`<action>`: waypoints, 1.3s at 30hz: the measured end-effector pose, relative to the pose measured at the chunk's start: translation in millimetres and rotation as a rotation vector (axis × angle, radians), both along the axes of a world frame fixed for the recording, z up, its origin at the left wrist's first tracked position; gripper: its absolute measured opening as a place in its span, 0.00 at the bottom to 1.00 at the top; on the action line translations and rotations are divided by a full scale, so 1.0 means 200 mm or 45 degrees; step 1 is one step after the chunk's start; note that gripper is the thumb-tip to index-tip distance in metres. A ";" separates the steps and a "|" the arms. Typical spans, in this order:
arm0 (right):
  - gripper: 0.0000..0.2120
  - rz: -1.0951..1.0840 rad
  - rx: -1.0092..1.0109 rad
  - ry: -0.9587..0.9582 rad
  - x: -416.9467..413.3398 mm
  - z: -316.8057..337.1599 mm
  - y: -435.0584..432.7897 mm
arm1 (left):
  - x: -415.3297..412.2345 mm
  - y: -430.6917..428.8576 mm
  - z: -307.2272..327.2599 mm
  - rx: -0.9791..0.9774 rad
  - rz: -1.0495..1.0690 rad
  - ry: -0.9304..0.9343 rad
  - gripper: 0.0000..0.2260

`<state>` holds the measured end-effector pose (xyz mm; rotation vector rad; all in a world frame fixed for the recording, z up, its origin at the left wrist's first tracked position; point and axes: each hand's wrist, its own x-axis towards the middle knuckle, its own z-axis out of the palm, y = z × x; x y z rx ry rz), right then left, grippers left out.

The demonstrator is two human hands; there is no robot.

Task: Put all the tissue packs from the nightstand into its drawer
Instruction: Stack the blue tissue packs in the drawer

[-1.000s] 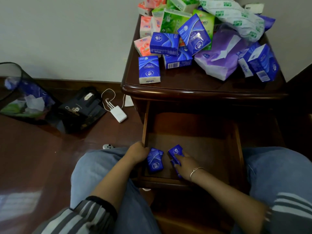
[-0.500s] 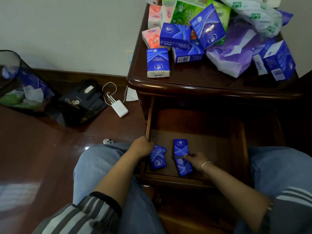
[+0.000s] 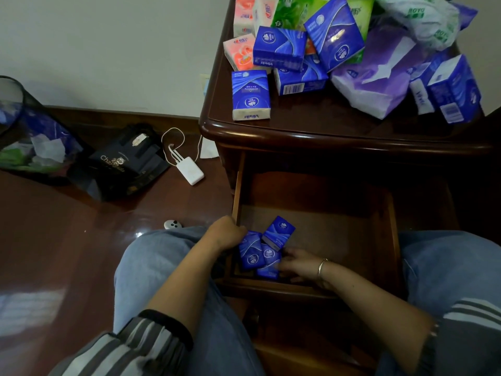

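drawer of nightstand pulled out, person seated in front, knees either side.

in drawer: three small blue tissue packs bunched at the front left corner. left pack stands on edge beside the left wall. upper pack is tilted, leaning over the other two. lower pack lies under it, nearest the front wall. all three touch.

left hand: reaches over the left drawer wall, fingers curled down round the left pack's top edge, holding it. fingertips hidden.

right hand: inside the drawer, fingers reaching left onto the lower pack. blurred; cannot tell whether it pinches or just touches.

nightstand top: heap of packs at the back, blue, pink, green, one large purple soft pack. single blue pack lies flat apart from the heap, near the front left edge.

floor, left: white power bank with cable, black bag, mesh bin.
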<state>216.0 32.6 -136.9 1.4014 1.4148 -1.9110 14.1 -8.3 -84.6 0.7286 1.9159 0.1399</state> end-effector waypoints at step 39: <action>0.26 -0.123 0.957 -0.259 -0.06 -0.09 0.15 | -0.03 0.02 0.05 0.053 0.028 -0.023 0.06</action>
